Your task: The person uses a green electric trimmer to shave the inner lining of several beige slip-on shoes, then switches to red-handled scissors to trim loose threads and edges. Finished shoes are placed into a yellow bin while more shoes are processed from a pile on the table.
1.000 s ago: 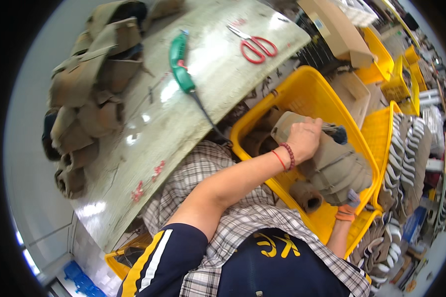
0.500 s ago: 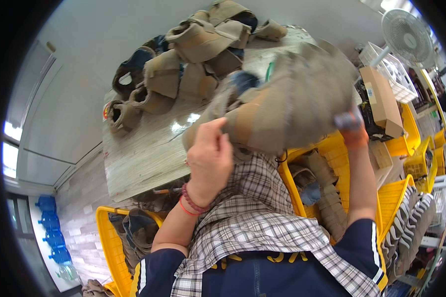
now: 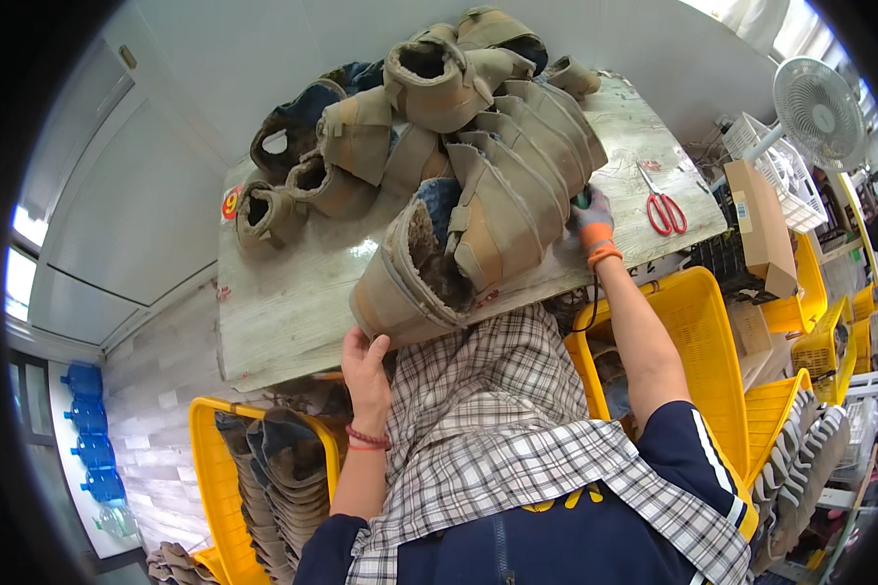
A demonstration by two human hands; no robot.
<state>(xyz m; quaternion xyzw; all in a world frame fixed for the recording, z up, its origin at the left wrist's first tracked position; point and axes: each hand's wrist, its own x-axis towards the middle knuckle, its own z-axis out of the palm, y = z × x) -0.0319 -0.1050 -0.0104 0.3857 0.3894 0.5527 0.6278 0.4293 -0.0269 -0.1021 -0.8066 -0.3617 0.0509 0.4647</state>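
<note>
Against shoe uppers (image 3: 388, 297), left hand (image 3: 366, 378) seemingly half-open.

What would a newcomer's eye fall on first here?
Probably the long nested row of tan fabric shoe uppers across the middle of the pale wood-grain table, with the bare left hand at its near end. Next, the red-handled metal scissors on the table's right side, past the grey-gloved right hand. Then the yellow plastic bin by the table's near right edge.
</note>
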